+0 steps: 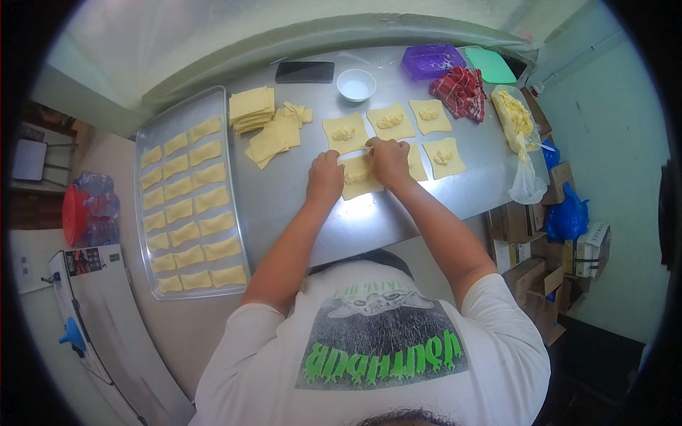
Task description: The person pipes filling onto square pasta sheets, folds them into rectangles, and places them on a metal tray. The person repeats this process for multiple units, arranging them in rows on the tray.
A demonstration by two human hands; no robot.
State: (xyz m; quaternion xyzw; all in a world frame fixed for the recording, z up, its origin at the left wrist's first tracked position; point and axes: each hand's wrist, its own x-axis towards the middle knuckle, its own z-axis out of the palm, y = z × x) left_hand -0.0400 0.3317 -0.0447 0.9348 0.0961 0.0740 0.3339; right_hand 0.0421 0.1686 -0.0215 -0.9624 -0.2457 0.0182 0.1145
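Squares of pale dough with small mounds of chunky yellow filling lie in two rows on the metal table. My left hand [325, 177] and my right hand [389, 160] are at the far corners of the near-left dough square [361, 187], fingers curled in a pinch on its edge. The right hand partly hides this square and the middle one [417, 165] beside it. Just beyond my fingers lies another filled square [345, 133]. Further right are more filled squares [444, 157]. Left of my hands sits a stack of plain dough sheets [251, 108], with loose sheets [273, 139] against it.
A large metal tray [237, 245] of folded pastries stands left. At the back are a dark flat slab [305, 72], a white bowl [356, 86], a purple container [430, 59] and a red checked cloth [460, 93]. A bag of filling [513, 117] lies right; cardboard boxes [527, 278] sit below.
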